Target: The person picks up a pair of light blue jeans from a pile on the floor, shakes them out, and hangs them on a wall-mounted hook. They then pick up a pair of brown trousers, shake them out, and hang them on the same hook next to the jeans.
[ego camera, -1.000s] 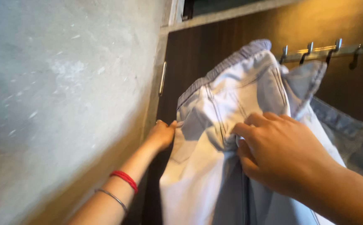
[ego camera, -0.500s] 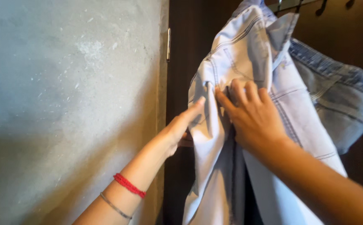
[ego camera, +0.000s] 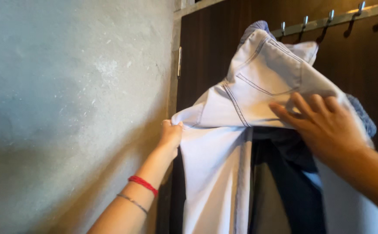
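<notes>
Pale, near-white denim is what we have in hand: a pair of light jeans [ego camera: 241, 99] hanging from the row of metal hooks [ego camera: 327, 19] on the dark wooden door [ego camera: 202, 52]. The waistband is bunched up at the top by the leftmost hooks, a back pocket with its stitched seam faces us, and one leg drops straight down towards the bottom edge of the view.

Our left hand [ego camera: 171, 134] has its grip clenched on a corner of the cloth, pinching it and drawing it out sideways towards the wall, so the fabric stretches taut between that corner and the hooks. Our right hand [ego camera: 325, 123] lies flat on the jeans just below the pocket, fingers [ego camera: 284, 113] spread and pressing on the cloth; its grip is released, closed around nothing.

Under the lifted flap we see a darker garment [ego camera: 293, 182] hanging behind, and a bit of blue denim [ego camera: 364, 117] peeks out past our right hand.

On our left wrist sit a red thread band [ego camera: 143, 185] and, just beside it, a thin metal bangle [ego camera: 132, 203]. Left of the door rises a rough grey plaster wall [ego camera: 67, 108], and a slim metal hinge [ego camera: 180, 60] shows at the door's edge.
</notes>
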